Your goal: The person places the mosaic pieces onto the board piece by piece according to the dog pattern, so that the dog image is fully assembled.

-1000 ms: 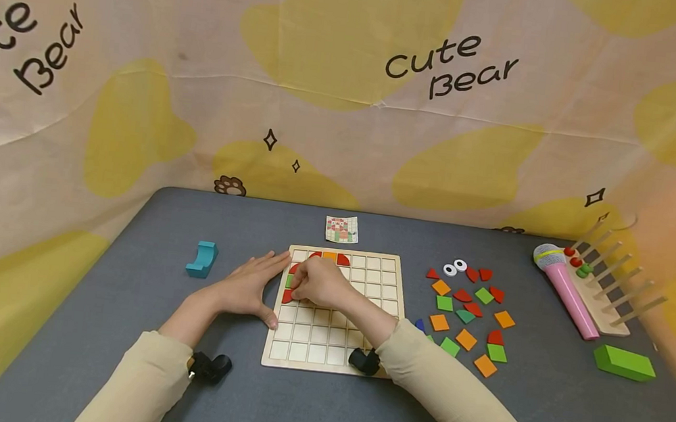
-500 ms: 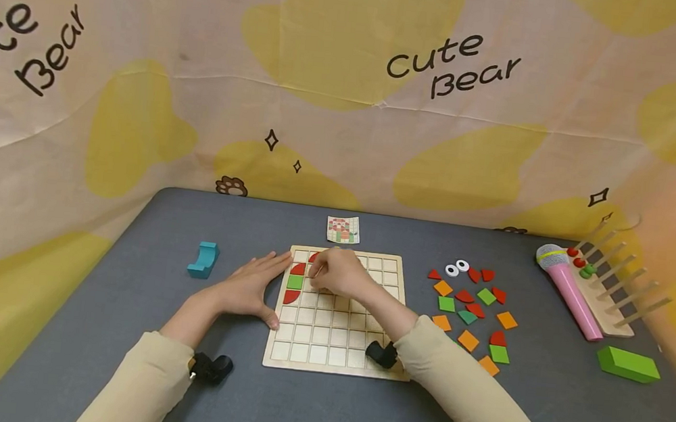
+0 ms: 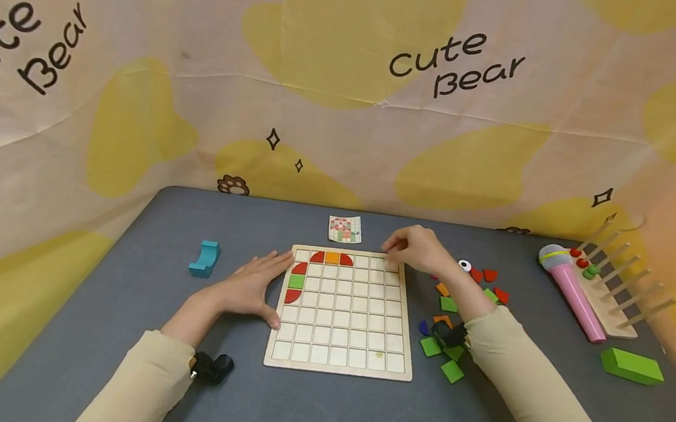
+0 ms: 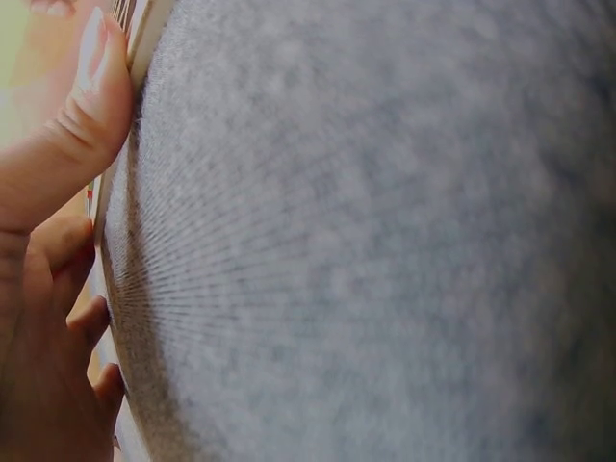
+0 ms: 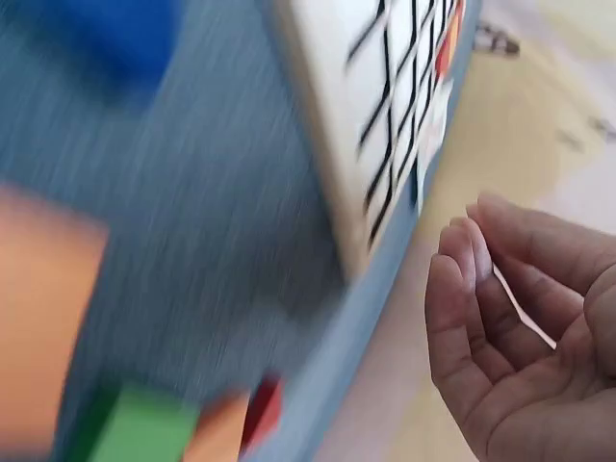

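My left hand (image 3: 251, 287) lies with fingers stretched along the left edge of a wooden grid board (image 3: 341, 319), its thumb touching the lower part of that edge. Red quarter-round tiles (image 3: 292, 296), a green square tile (image 3: 296, 281) and an orange square tile (image 3: 331, 258) sit in cells at the board's upper left. Above the board's top right corner hovers my right hand (image 3: 422, 250). In the right wrist view its fingers are loosely bent, thumb near the fingertips, nothing visible between them. Loose tiles (image 3: 453, 371) lie under the right forearm, which hides part of them.
A small pattern card (image 3: 345, 229) lies behind the board. A teal curved block (image 3: 204, 258) is at the left. At the right are a pink toy microphone (image 3: 574, 298), a wooden peg rack (image 3: 619, 326) and a green block (image 3: 631, 366). A patterned cloth hangs behind.
My right hand has left the tiles at the board's upper left and moved right to the far right corner, uncovering the red, green and orange tiles. My left hand has stayed in place.
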`<state>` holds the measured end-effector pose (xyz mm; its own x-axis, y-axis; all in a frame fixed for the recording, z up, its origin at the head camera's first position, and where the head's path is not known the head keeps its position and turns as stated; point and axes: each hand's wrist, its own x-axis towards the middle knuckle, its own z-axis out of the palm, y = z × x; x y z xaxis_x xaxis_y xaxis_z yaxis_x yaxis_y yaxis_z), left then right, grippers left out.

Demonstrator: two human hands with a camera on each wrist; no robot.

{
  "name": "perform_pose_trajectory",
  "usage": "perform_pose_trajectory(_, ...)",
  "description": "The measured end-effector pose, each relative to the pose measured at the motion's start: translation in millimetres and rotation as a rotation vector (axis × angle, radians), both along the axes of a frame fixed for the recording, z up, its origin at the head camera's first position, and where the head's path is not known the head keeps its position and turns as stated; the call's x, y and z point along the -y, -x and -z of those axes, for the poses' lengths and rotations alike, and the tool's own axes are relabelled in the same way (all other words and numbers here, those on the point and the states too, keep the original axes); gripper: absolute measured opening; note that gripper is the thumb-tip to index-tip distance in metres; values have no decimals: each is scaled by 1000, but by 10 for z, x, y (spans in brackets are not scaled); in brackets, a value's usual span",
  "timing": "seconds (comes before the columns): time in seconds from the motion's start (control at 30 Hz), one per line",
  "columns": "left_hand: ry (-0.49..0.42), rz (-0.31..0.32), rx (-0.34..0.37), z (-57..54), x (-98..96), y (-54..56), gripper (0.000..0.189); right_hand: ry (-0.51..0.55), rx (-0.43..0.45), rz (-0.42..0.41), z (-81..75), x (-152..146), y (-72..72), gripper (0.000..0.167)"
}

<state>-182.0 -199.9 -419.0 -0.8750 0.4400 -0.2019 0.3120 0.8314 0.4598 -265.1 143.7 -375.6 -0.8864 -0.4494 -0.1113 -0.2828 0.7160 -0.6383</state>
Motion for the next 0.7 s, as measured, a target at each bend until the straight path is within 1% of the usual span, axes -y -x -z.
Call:
perform_pose_trajectory(0.23,-4,-2,2,-1,1,13,129,-55,18,20,-66,-531,132,24)
perform_pose_trajectory(0.37,-4,3,-5,10,9,18,129,-67,62,23,-72,-765,177,25)
perform_pose_trajectory(0.53,-6,10,-7,27,13,26,129,-78,129,24,-32,-961,220,28)
perform_pose_trajectory(0.7,-12,10,-1,16,0,27,129,-107,146,-9,0,-1071,231,33)
